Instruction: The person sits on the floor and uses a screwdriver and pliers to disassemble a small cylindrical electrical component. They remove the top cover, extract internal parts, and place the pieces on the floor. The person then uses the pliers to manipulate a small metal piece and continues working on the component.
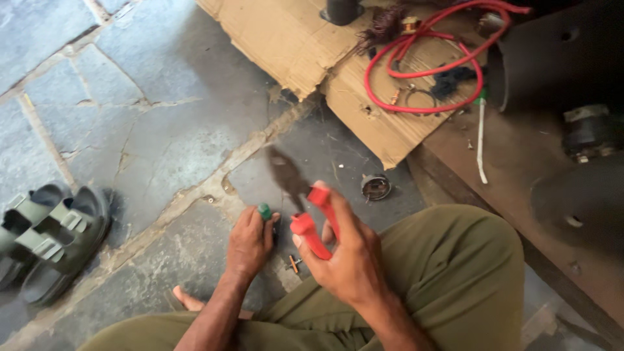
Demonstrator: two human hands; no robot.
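— What's the right hand (348,250) holding?
— Pliers (302,201): red handles gripped, dark blurred nose pointing up-left.
— And the left hand (249,242)?
— Just left of the pliers, closed on a green-tipped piece (264,211), possibly a screwdriver.
— Any packaging?
— Torn brown cardboard (312,42) above the pliers.

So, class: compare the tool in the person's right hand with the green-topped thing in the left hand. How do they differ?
The pliers have red handles; the green-capped tool shows only a green tip. The pliers are raised off the floor with their dark jaws pointing away; the green-capped tool is held low against the stone floor. The right hand leaves most of the pliers visible; the left hand hides most of the other. Both are gripped.
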